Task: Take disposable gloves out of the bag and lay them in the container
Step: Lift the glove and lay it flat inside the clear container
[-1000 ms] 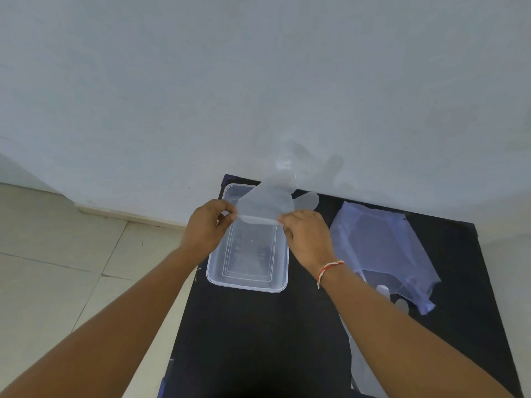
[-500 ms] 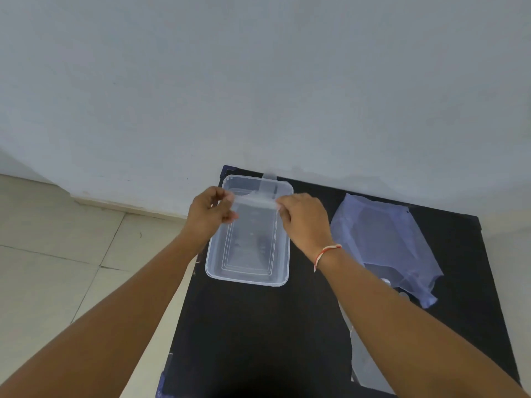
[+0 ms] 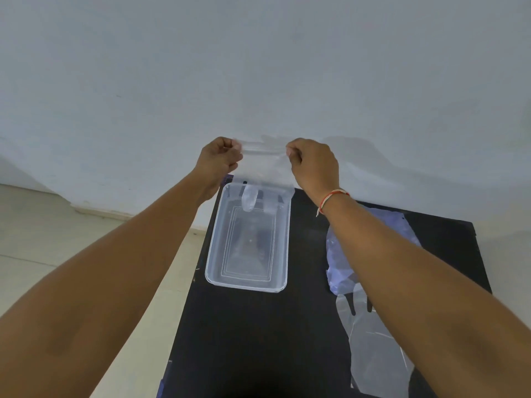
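Observation:
A clear disposable glove (image 3: 263,173) hangs by its cuff between my left hand (image 3: 219,162) and my right hand (image 3: 314,165), both pinched on the cuff's corners. Its fingers dangle downward over the far end of the clear rectangular container (image 3: 283,248), which stands on the black table (image 3: 258,340). The bluish plastic bag (image 3: 339,259) lies to the right of the container, partly hidden by my right forearm. Another clear glove (image 3: 370,349) lies flat on the table near the bag's open end.
A pale wall (image 3: 258,67) rises just behind the table's far edge. Beige floor tiles (image 3: 43,239) lie to the left of the table. The table's left edge runs close beside the container.
Both hands have lifted the glove's cuff up and farther toward the wall. The glove, folded over before, now hangs stretched out with its fingers pointing down into the container's far end.

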